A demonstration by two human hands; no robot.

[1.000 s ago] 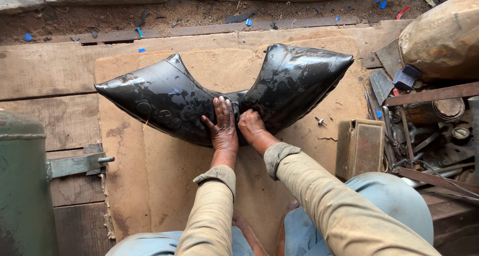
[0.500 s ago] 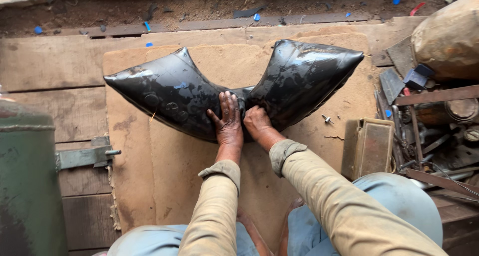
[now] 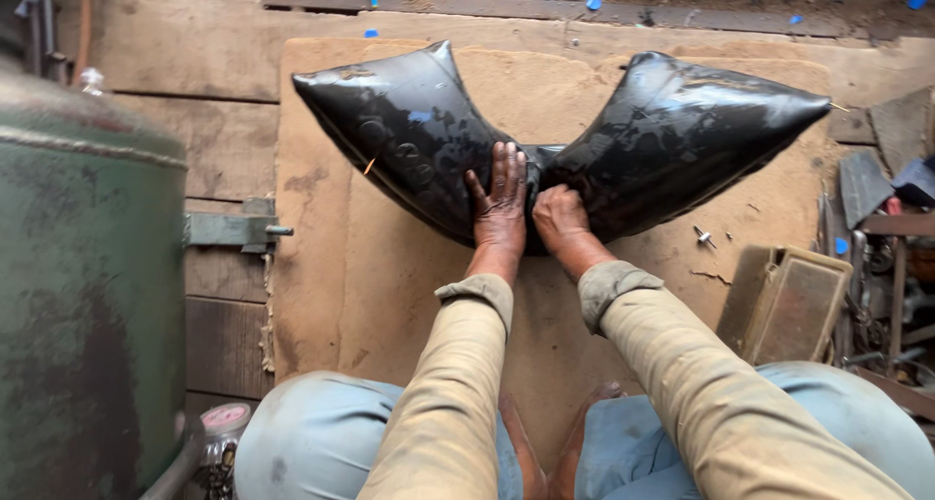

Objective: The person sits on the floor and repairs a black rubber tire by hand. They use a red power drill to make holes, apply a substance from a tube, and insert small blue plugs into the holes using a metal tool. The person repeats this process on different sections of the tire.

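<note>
At the near edge of the view, two knees in pale blue trousers (image 3: pixel 321 432) frame two forearms in tan sleeves (image 3: pixel 458 383). One left hand (image 3: pixel 500 203) lies flat, fingers spread, palm down on one black, glossy, partly inflated rubber inner tube (image 3: pixel 409 130). One right hand (image 3: pixel 557 218) is curled into a loose fist and presses the same tube just beside the left hand; whether the right hand grips a fold cannot be determined. The two hands sit close together, almost touching, at the pinched middle of the tube, where the rubber is squeezed flat. From this point two swollen lobes rise outward, one to the left and one to the right (image 3: pixel 682 130). The tube rests on one brown sheet of worn cardboard (image 3: pixel 390 286), which lies on weathered wooden planks (image 3: pixel 175 62). Bare cardboard extends between the tube and the knees and beyond the tube's far edge. To the left, one tall green metal cylinder (image 3: pixel 78 286) with a metal bracket (image 3: pixel 234 230) stands close to the cardboard's left edge. To the right, one rusty rectangular metal box (image 3: pixel 784 300) and one small bolt (image 3: pixel 703 235) lie near the right lobe, with scrap metal (image 3: pixel 891 266) farther right. Beyond the planks lies soil strewn with small blue fragments (image 3: pixel 592 1).
</note>
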